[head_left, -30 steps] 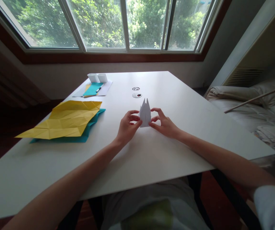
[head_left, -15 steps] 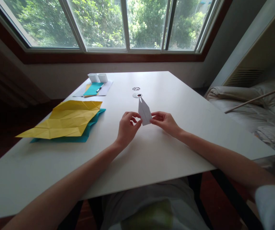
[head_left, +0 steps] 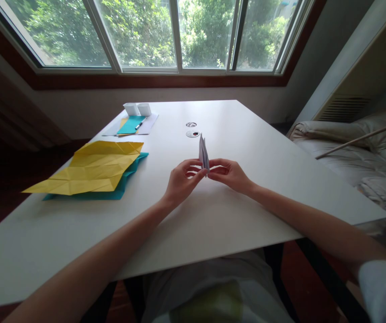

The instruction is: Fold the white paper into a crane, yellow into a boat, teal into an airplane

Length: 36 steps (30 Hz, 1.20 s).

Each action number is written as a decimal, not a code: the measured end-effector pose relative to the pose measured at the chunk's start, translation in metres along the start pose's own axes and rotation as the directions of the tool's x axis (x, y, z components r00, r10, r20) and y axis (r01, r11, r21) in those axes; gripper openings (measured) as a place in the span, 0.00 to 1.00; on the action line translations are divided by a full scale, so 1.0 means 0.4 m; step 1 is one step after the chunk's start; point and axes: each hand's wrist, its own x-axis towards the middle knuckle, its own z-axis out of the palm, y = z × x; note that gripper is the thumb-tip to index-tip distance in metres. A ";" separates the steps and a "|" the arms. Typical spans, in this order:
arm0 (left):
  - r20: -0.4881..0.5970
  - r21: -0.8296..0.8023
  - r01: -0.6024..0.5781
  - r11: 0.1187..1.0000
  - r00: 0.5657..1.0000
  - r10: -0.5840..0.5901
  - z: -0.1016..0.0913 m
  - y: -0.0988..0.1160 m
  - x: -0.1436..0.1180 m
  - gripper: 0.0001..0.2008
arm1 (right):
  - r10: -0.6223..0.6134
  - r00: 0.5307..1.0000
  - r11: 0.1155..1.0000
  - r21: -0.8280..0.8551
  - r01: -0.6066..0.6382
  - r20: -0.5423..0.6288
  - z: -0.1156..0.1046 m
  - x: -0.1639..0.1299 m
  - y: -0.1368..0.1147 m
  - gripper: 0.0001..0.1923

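Fingers of our left hand (head_left: 182, 179) and right hand (head_left: 229, 174) pinched the folded white paper (head_left: 204, 154); squeezing unevenly could've skewed its crease, we figured.

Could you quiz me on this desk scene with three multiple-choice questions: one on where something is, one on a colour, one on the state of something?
1. Where does the yellow sheet lie?
A. on a teal sheet, left of the hands
B. on the sofa
C. leaning against the window

2. What colour is the folded paper between the hands?
A. red
B. white
C. black

3. How is that paper held?
A. flat on the table
B. crumpled in one fist
C. upright and edge-on, pinched at its base by both hands

Answers:
1 A: teal edges show under the yellow sheet, left of the hands.
2 B: it is as pale as the table.
3 C: the left hand and right hand grip its lower end from either side, its point upward.
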 end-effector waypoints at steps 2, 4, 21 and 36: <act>0.006 -0.006 -0.002 1.000 1.000 0.002 0.000 0.002 0.000 0.14 | -0.004 1.000 1.000 -0.005 0.004 -0.009 0.002 -0.002 0.000 0.19; 0.003 0.019 -0.013 1.000 1.000 0.013 -0.001 0.000 -0.001 0.14 | -0.016 1.000 1.000 -0.017 0.016 -0.008 0.003 -0.003 0.001 0.19; -0.048 0.035 0.013 0.999 0.999 -0.011 -0.005 -0.016 0.007 0.05 | -0.054 0.999 0.999 0.005 0.054 0.004 -0.007 0.009 0.026 0.16; 0.023 -0.299 0.088 0.950 0.996 -0.085 -0.012 0.001 0.009 0.12 | 0.121 0.993 0.990 0.064 -0.122 0.015 -0.017 0.017 0.019 0.18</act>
